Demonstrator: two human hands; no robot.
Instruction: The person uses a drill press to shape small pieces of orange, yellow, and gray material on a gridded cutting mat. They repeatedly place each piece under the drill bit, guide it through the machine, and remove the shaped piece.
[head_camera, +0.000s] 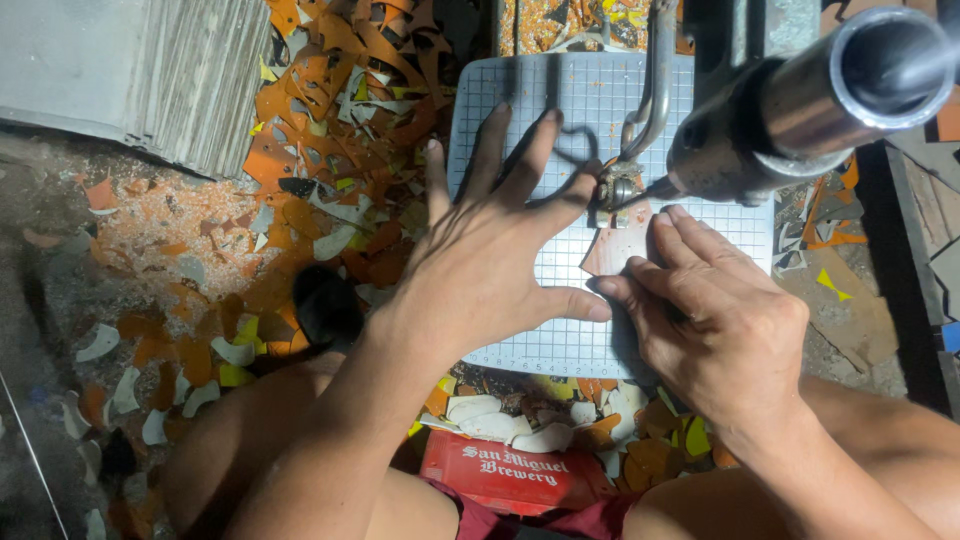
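Left hand (490, 260): splayed flat on the gridded cutting board (530, 110), holding nothing. Right hand (715, 310): fingers pinching a thin pale-pink sheet piece (620, 245) at the board's right, under the metal cutter head (620, 185). Best fed slowly, fingertips clear. Orange and white curved offcuts (330, 150) litter the floor, left; red box (510, 470) near.

Both hands (600, 280) on pale sheet piece (620, 245) atop gridded table (520, 100)

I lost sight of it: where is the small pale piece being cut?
In the head view, the pale piece lies on the gridded mat, right of centre, between both hands, under the cutter tip.
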